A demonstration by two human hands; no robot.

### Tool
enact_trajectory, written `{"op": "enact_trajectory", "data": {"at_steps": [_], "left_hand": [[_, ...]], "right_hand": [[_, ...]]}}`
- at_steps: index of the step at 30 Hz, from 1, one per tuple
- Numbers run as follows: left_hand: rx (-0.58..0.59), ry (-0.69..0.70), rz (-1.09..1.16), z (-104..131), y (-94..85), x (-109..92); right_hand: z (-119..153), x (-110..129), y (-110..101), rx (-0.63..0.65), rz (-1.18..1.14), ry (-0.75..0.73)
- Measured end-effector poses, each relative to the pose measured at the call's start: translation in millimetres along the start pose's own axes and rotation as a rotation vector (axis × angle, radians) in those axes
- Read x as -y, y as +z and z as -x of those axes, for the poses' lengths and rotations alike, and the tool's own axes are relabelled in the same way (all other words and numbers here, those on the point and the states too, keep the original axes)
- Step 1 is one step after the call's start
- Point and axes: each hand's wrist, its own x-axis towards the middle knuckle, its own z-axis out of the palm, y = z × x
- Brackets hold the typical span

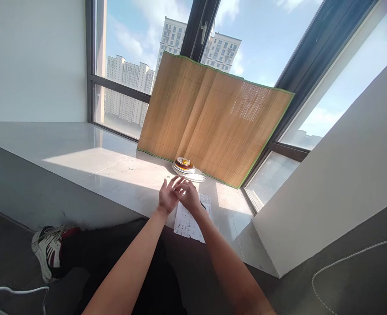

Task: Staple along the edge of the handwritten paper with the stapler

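Observation:
My left hand is over the pale sill, palm partly turned up, with its thumb and fingers apart. Against its fingers, my right hand has its fingertips pinched together; anything between them is too small to make out. Just beyond both hands sits a stack of round white and amber discs, with a flat white ring-shaped piece at its side. Under my right hand and forearm lies a sheet of paper with handwriting, partly covered. A dark pen-like object shows on the paper beside my right wrist.
A bamboo mat with green edging leans on the window behind the stack. Small pale scraps lie on the sill. A white wall block bounds the right side. My shoe is low at left.

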Motion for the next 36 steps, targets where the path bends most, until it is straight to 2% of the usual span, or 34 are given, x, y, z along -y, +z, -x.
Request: {"op": "enact_trajectory", "data": {"at_steps": [5,9,11,13,16,18,20,23,26,28,31,36], "left_hand": [[0.043,-0.026,-0.002,-2,-0.2,4],[0.001,0.000,-0.045,-3,-0.7,4],[-0.107,0.042,-0.081,-5,-5.2,4],[-0.268,0.093,-0.101,-8,-12.2,4],[-0.434,0.153,-0.090,-15,-22.2,5],[-0.438,0.169,-0.105,-17,-25.6,7],[-0.410,0.173,-0.132,-19,-26.5,9],[-0.392,0.180,-0.128,-17,-25.7,10],[-0.406,0.199,-0.176,-18,-25.5,9],[-0.456,0.207,-0.395,-22,-26.1,7],[-0.525,0.167,-1.000,-39,-29.9,1],[-0.512,0.126,-1.690,-75,-50.0,-4]], "right_hand": [[7,1,-1,-0.009,0.033,-0.035],[8,-13,-18,-0.092,0.045,0.021],[11,-38,-35,-0.152,0.055,0.101],[19,-73,-56,-0.171,0.111,0.216],[40,-134,-84,-0.125,0.258,0.505],[59,-166,-94,-0.087,0.336,0.657],[77,-186,-95,-0.060,0.376,0.720],[95,-198,-90,-0.043,0.408,0.725],[102,-201,-88,-0.048,0.428,0.724],[105,-203,-90,-0.059,0.452,0.750],[112,-204,-91,-0.040,0.496,0.816],[117,-203,-81,0.091,0.476,0.796]]}}
